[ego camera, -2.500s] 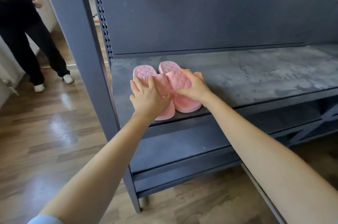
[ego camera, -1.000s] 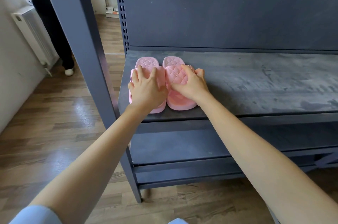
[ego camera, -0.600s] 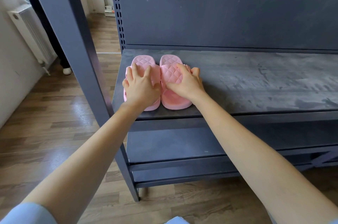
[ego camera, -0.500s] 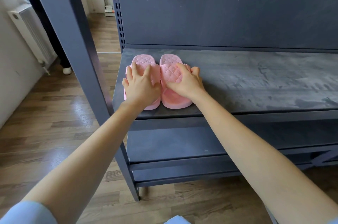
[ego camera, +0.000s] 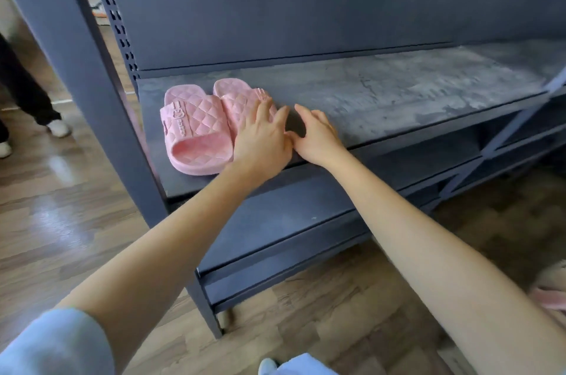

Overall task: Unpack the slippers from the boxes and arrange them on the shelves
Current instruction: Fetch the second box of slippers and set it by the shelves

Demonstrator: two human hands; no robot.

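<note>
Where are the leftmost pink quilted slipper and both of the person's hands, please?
Leftmost pink quilted slipper (ego camera: 196, 126): head view, strap.
Left hand (ego camera: 263, 144): head view, back.
Right hand (ego camera: 318, 141): head view, back.

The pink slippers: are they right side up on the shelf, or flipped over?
Right side up: both slippers lie flat on the shelf, side by side, with their quilted tops facing up.

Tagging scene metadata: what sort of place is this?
Likely a shop or stockroom, not certain: dark metal shelving with a perforated upright, and a pair of pink slippers set out on it.
</note>
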